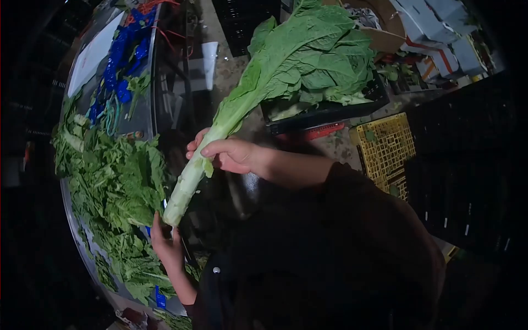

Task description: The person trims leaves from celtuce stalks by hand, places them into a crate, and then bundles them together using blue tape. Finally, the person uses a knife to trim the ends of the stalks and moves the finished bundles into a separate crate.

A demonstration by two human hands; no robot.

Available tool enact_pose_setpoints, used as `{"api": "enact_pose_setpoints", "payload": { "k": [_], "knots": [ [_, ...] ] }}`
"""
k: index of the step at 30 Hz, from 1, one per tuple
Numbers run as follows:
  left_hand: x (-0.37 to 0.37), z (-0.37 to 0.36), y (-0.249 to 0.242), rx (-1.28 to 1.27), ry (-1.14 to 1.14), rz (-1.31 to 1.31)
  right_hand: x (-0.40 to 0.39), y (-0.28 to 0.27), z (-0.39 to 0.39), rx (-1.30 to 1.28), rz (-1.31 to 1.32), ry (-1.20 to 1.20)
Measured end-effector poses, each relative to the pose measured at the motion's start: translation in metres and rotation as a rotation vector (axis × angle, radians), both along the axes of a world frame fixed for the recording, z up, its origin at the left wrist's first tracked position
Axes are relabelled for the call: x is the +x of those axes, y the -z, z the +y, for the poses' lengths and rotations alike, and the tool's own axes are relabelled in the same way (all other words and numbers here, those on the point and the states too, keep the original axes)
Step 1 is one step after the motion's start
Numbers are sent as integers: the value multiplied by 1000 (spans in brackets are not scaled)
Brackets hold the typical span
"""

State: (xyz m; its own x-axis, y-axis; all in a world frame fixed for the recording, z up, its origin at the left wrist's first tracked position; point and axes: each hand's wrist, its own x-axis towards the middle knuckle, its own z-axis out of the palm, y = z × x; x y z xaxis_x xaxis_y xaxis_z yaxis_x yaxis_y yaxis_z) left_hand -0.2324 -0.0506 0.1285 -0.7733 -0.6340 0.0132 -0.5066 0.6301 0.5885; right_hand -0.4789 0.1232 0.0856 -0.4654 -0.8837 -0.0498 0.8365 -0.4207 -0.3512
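Observation:
A long celtuce [190, 179] with a pale, knobbly stem and a broad leafy top lies slantwise across the view. My right hand [231, 154] is closed around the middle of its stem, thumb on top. At the stem's cut lower end is my left hand [166, 245], forefinger and thumb on either side of that end. A small bright glint shows by the left forefinger; what this hand holds is too small and dark to name. Stripped green leaves [121, 192] are heaped on the table [144, 113] just left of the hands.
A black crate [330, 113] with more celtuce stands on the floor beyond my right arm. Beside it is a yellow crate [388, 146]. Cardboard boxes [434, 33] are stacked at the far right. Blue plastic [118, 60] lies on the table's far part.

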Motion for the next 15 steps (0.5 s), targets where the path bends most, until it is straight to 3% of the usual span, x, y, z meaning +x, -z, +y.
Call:
{"api": "enact_pose_setpoints", "payload": {
  "k": [2,3,5,7,11,13,15],
  "knots": [
    [-37,12,-1,-157,69,-77,-36,21,33,48,-84,109],
    [-52,13,4,-113,88,-80,-57,37,52,88,-155,177],
    [-80,17,16,-16,63,-81,-104,120,87,312,269,369],
    [-102,16,33,-5,68,-122,-146,105,118,541,-389,437],
    [-153,43,34,-17,93,-230,-219,172,165,728,-325,424],
    [-168,56,38,5,95,-243,-245,196,172,939,-343,475],
    [-183,67,41,31,107,-240,-267,234,174,932,-398,421]
  ]
}}
